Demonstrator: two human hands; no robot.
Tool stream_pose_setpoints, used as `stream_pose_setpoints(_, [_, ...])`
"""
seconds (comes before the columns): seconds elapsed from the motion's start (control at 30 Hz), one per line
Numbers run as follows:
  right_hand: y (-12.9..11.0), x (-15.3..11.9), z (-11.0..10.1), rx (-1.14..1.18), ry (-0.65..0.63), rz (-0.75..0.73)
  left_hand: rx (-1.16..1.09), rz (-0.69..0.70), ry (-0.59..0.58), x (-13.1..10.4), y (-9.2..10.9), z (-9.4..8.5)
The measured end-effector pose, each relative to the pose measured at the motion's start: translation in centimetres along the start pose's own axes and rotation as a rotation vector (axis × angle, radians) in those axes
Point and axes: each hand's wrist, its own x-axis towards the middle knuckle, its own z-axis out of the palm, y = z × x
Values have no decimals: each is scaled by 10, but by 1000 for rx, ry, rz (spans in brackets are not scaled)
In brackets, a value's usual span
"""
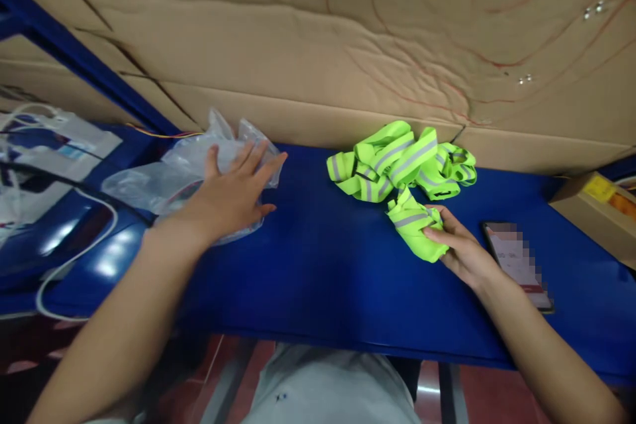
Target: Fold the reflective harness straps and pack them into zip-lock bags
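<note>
Strap bundle (415,232): sits in the closed right grip (462,248) over the table (338,278), beside looser straps (397,156), looks light, soft and floppy, best pinched at thick folds, with left grip (228,202) open over clear plastic (186,154).

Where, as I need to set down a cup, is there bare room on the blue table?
Widest: mid-table, between the plastic bag and green straps. Smaller: right of the phone, on the near side of the small box. Crowded: the left, with cables.
</note>
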Motion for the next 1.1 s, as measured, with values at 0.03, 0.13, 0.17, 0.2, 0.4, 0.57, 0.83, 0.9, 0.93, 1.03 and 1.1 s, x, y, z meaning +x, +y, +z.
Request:
stream_pose_setpoints(0.03, [1,1,1,-12,-11,8,7,-20,7,0,-11,1])
stream_pose_setpoints(0.13, [4,0,4,-38,-49,32,79,-34,15,4,-21,-2])
stream_pose_setpoints(0.17, [5,0,5,-43,-60,35,98,-32,37,5,-15,-5])
stream_pose_setpoints(0.2, [5,-1,6,-45,-70,33,101,-24,73,5,-4,-8])
stream_pose_setpoints(0.4, [4,-9,14,-97,-158,-52,-144,179,394,-24,110,-2])
stream_pose_setpoints(0.57, [2,-15,21,-462,-190,-189,-261,320,178,-30,138,4])
stream_pose_setpoints(0.83, [9,-15,19,-585,-332,-277,-305,441,-36,7,100,2])
stream_pose_setpoints(0.9, [10,-15,19,-636,-336,-328,-330,409,-38,11,106,7])
stream_pose_setpoints(0.93, [10,-15,19,-643,-335,-364,-348,398,-23,11,110,9])
stream_pose_setpoints(1.03, [7,-16,20,-604,-316,-479,-382,430,50,10,128,11])
stream_pose_setpoints(1.1, [5,-17,20,-580,-299,-502,-369,476,99,9,137,11])
